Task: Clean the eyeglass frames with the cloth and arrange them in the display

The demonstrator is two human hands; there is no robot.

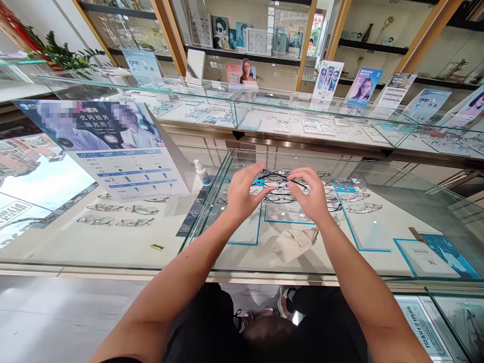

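My two hands are raised over a glass display counter (378, 237) and hold a pair of thin black-framed glasses (278, 177) between them. The fingers of my left hand (244, 194) curl round the left end of the frame. At the right end, my right hand (310, 194) pinches the frame between thumb and fingertips. A crumpled beige cleaning cloth (295, 243) lies on the glass just below my hands. Several more glasses are laid out inside the case beneath them.
A small white spray bottle (202, 172) stands left of my hands beside a tilted advertising board (124, 156). A small gold object (157, 247) lies on the left counter. Behind runs a second glass counter (302, 108) with brochure stands and shelves.
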